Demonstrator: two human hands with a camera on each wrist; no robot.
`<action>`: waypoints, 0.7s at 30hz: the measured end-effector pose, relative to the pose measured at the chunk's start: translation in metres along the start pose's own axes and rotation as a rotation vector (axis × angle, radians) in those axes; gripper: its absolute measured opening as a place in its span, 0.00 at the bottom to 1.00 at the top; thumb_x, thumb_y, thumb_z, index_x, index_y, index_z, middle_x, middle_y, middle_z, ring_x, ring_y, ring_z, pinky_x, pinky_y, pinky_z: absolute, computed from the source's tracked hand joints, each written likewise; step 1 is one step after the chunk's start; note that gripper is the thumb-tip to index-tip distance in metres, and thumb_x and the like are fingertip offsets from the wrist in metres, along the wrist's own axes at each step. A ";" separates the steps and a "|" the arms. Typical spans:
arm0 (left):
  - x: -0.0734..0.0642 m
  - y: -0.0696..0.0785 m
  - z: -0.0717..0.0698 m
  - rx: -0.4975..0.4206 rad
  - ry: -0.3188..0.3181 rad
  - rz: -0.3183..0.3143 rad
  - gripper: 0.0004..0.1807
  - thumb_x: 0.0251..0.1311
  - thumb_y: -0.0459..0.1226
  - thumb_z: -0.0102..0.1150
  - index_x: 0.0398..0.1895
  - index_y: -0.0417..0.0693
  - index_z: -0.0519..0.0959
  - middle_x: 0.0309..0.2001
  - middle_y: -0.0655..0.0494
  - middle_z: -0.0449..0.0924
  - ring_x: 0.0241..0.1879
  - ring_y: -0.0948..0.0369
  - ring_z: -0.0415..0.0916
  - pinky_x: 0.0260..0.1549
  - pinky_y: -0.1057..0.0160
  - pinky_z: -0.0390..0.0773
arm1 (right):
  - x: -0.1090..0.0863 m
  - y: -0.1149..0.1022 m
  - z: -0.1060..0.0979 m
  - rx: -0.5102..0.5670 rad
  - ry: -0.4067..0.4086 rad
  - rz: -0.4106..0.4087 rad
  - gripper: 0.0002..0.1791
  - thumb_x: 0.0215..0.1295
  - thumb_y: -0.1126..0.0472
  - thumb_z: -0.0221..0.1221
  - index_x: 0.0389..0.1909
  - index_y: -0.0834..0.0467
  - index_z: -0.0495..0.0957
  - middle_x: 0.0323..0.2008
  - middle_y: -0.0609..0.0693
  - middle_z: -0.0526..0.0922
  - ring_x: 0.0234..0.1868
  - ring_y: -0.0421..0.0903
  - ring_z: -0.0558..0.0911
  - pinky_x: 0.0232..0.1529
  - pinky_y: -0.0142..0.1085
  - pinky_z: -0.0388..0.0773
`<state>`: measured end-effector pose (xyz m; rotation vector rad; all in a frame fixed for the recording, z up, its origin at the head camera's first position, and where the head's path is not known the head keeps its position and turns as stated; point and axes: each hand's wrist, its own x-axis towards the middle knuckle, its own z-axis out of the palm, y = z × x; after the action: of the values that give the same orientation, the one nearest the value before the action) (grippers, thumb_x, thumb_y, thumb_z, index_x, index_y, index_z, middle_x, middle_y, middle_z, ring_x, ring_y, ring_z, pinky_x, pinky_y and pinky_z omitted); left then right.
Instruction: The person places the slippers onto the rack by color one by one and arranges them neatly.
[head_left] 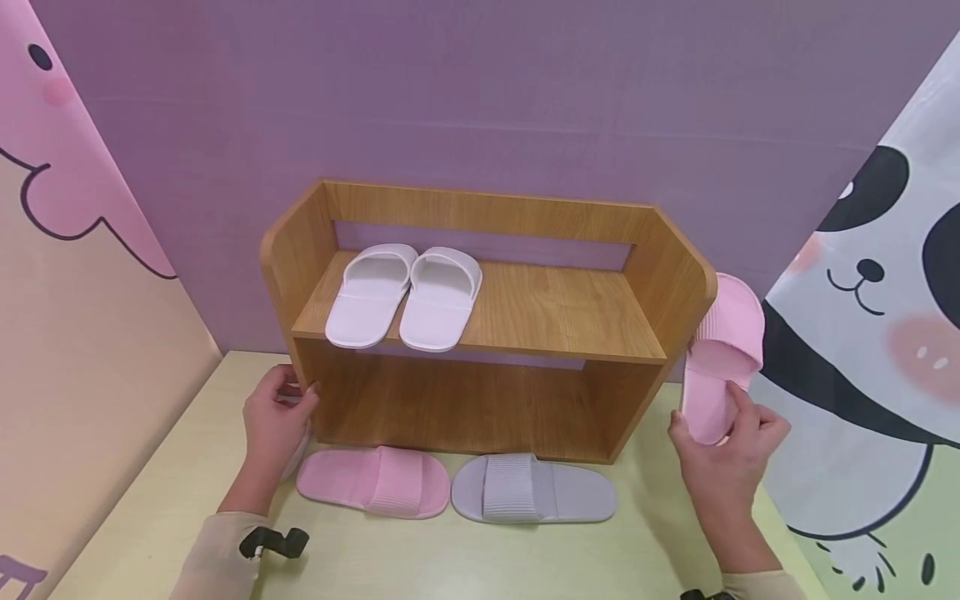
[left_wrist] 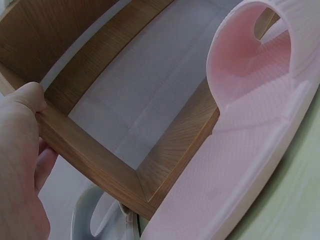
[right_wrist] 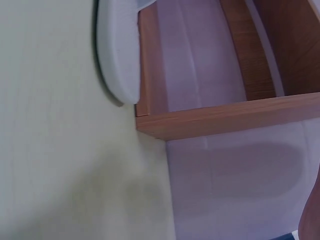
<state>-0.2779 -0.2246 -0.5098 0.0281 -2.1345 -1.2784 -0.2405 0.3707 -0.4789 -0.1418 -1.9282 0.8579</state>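
Observation:
A wooden two-tier shoe rack [head_left: 570, 312] stands against the purple wall, with a pair of white slippers [head_left: 441, 304] on the left of its upper shelf. My left hand [head_left: 272, 421] grips the rack's left side panel, the thumb on its front edge [left_wrist: 90, 150] in the left wrist view. Beyond the right side panel, my right hand [head_left: 731, 458] pinches a pink slipper [head_left: 723, 333] by its sole, toe up. In front of the rack lie another pink slipper [head_left: 345, 477] and a grey slipper [head_left: 573, 492]. A pale slipper [head_left: 296, 454] sits partly hidden behind my left forearm.
All this stands on a pale yellow-green table [head_left: 390, 558]. A panda-printed panel [head_left: 862, 333] rises at the right and a pink cartoon panel [head_left: 82, 208] at the left. The lower shelf [head_left: 465, 408] is bare wood.

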 end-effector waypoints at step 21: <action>-0.001 0.003 -0.001 -0.005 0.002 0.000 0.12 0.69 0.29 0.70 0.53 0.39 0.83 0.46 0.46 0.87 0.42 0.59 0.83 0.40 0.81 0.77 | 0.011 -0.079 -0.020 0.248 0.182 -0.119 0.41 0.50 0.61 0.70 0.70 0.68 0.76 0.58 0.38 0.61 0.61 0.35 0.64 0.51 0.28 0.63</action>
<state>-0.2755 -0.2238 -0.5077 0.0277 -2.1293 -1.2835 -0.2101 0.3271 -0.4167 0.0421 -1.6301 0.9618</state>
